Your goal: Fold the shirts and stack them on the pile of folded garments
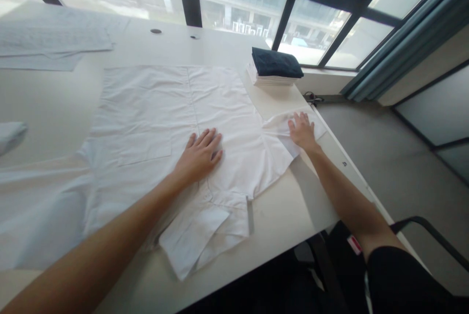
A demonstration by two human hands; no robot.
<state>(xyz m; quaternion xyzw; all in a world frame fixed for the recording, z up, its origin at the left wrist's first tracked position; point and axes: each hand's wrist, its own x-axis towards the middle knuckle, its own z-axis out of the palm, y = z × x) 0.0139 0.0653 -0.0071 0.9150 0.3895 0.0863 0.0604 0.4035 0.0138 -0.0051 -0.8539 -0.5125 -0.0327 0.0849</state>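
Note:
A white button-front garment with a collar, which looks like a shirt or lab coat [142, 104], lies spread over the table, its collar [205, 236] toward me. My left hand [200, 155] rests palm down on its front beside the button placket, fingers spread and holding nothing. Over at the right, my right hand [302, 131] lies on the garment's sleeve [278, 126], fingers apart, pressing on the creased cloth. A patch pocket [144, 150] shows left of my left hand. The other sleeve [40, 197] stretches off to the left and partly leaves the view.
Folded cloths with a dark blue one [276, 63] on top stand at the table's far right corner. Pale flat sheets [51, 40] lie at the far left. The white table's [271, 236] right edge drops to grey floor [384, 157]; a black chair arm [432, 228] stands close by.

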